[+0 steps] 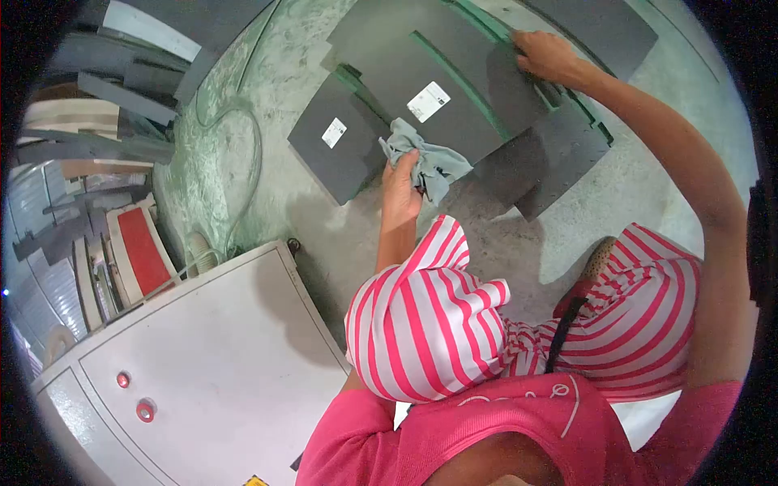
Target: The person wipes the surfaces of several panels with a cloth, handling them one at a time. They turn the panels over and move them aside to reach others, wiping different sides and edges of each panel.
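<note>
A crumpled grey-blue cloth [442,164] is bunched in my left hand [403,188], thumb on top, close to the near edge of a stack of dark grey panels [389,61]. White labels [428,101] are stuck on two of the panels, and green strips [458,81] run along their edges. At the far right of the stack, my right hand [551,58] has its fingers curled over a green-edged panel [523,93]. The fingertips there are partly hidden behind the edge.
A white cabinet [219,356] with red buttons stands at lower left. More dark boards [134,97] and a red-and-white piece [144,251] are piled at left. A hose [258,154] lies on the concrete floor. Another dark panel [604,32] lies at upper right.
</note>
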### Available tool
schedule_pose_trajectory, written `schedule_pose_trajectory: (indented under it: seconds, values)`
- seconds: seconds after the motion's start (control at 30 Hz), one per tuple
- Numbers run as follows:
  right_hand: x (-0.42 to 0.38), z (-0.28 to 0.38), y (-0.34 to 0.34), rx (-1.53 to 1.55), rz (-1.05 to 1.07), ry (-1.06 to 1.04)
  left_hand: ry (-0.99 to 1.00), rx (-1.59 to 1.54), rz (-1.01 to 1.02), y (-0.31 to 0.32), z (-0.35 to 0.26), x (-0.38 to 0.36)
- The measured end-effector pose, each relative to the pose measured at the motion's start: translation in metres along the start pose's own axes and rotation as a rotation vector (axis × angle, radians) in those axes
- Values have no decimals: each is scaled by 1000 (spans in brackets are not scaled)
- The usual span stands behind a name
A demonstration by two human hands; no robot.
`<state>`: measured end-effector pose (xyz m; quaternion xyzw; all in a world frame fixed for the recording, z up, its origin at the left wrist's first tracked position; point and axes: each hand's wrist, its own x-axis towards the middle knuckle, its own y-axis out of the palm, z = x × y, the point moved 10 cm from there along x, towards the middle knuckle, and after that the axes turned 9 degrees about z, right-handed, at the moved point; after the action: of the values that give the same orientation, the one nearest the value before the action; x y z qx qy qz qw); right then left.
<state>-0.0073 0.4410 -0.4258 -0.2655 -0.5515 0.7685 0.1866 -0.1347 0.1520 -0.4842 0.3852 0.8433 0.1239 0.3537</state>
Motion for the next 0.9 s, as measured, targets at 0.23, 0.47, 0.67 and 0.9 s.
schedule_pose_trajectory:
  seconds: [0.23,0.47,0.67,0.9]
  values:
    - [-18,31,-18,-6,80,-120,18,-27,-7,-14,-10,-14]
    - [-9,124,-33,10,107,-153,7,85,-207,-85,-46,-68]
    - [20,238,12,112,188,-261,140,128,-328,-194,-77,-98]
    - [67,300,67,-45,143,-227,145,120,-506,-263,-97,-79]
